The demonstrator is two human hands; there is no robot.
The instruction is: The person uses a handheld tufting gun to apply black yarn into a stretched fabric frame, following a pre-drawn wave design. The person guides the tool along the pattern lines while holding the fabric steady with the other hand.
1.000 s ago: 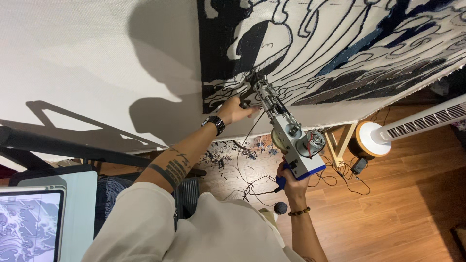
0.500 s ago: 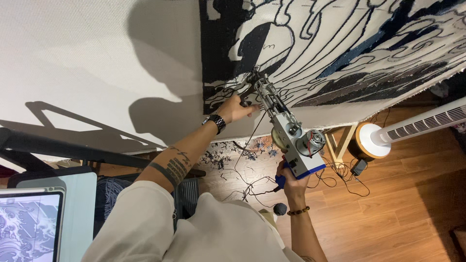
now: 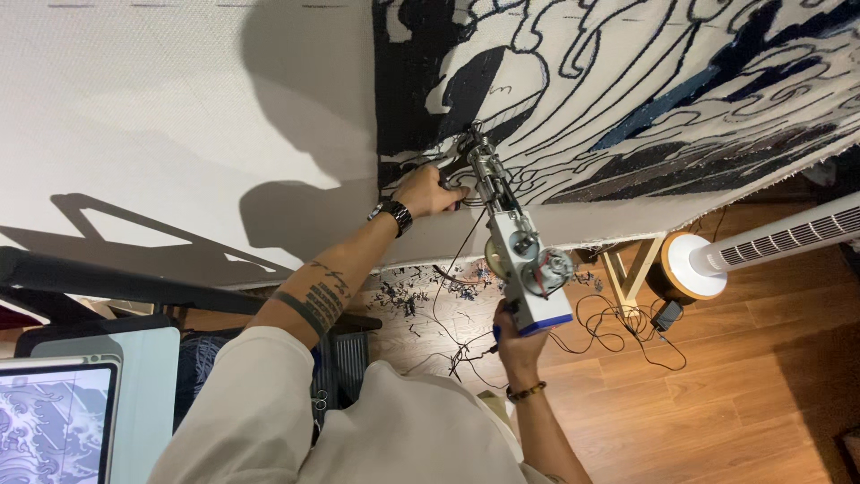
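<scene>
Barely anything has shifted since a second ago: the tufting gun (image 3: 511, 242) sits at about the same spot on the stretched cloth (image 3: 179, 134), its tip still pressed into the black-and-white pattern (image 3: 627, 99). The left hand (image 3: 428, 190) stays wrapped around the front grip, up against the fabric, and the right hand (image 3: 515, 336) holds the blue rear handle closed (fingers mostly hidden behind the body). Looks like slow, steady work along one outline. Yarn scraps and cables (image 3: 618, 332) litter the wooden floor (image 3: 761, 385) near a white fan (image 3: 761, 246).

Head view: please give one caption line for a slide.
Both hands hold a tufting gun against a stretched cloth with a dark wave pattern.
</scene>
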